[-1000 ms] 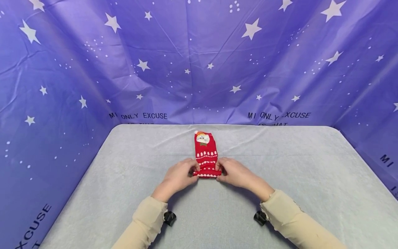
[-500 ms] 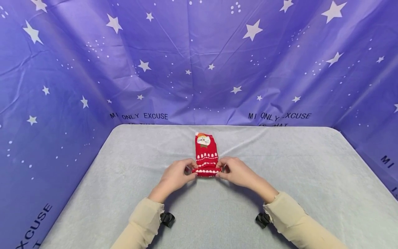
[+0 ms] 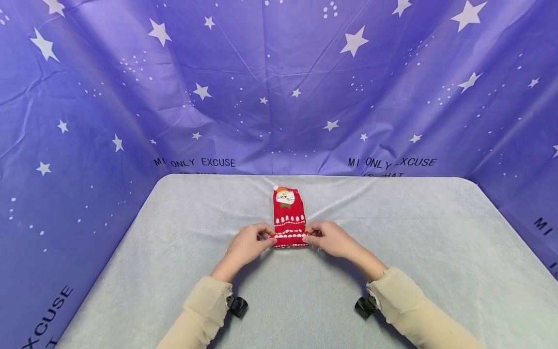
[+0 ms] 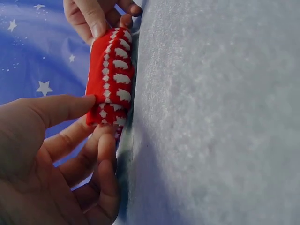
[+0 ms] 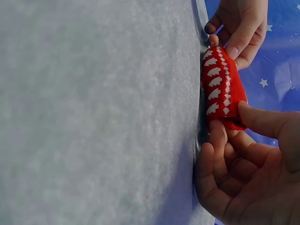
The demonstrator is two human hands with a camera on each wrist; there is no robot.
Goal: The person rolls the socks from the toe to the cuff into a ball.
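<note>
A red knitted Christmas sock (image 3: 289, 210) lies flat at the middle of the table, its far end bearing a white cat face with an orange hat. White bands cross its nearer half, and the near end is folded over. My left hand (image 3: 247, 245) pinches the left edge of that fold between thumb and fingers. At the right edge, my right hand (image 3: 334, 240) pinches it the same way. Close up in the left wrist view, the folded sock (image 4: 101, 70) forms a thick roll; the right wrist view shows an opening at the end of the sock (image 5: 225, 84).
A grey cloth-covered table (image 3: 296, 300) spreads around the sock. Purple-blue curtains (image 3: 270, 87) with white stars and black lettering hang behind it and along both sides. Black wrist cameras (image 3: 238, 306) sit below both sleeves.
Both hands have turned the sock's near end over and moved the fold slightly away from the person. The flat length beyond the fold is shorter; the cat-face end has barely shifted.
</note>
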